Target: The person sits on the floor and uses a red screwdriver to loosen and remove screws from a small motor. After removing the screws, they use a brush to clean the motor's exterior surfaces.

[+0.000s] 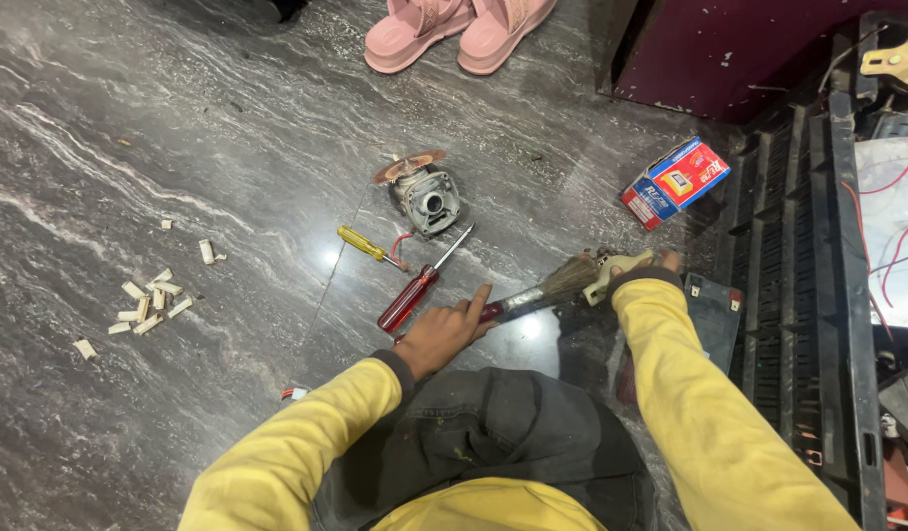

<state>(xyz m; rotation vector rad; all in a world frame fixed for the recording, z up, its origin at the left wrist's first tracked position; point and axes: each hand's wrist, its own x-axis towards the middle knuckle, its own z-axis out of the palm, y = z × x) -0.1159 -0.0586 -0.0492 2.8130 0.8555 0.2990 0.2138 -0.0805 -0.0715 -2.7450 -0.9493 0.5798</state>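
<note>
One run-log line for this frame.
left hand: grips brush | right hand: holds cream part | floor: red screwdriver

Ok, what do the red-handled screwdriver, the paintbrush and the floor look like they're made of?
Red-handled screwdriver: translucent, glossy handle, likely plastic; bright shaft, probably steel. Paintbrush, held in the left hand: shiny metal-looking ferrule, frayed brownish bristles, natural or synthetic unclear. Grey veined floor: polished stone, probably marble or granite, as it reflects light.
</note>
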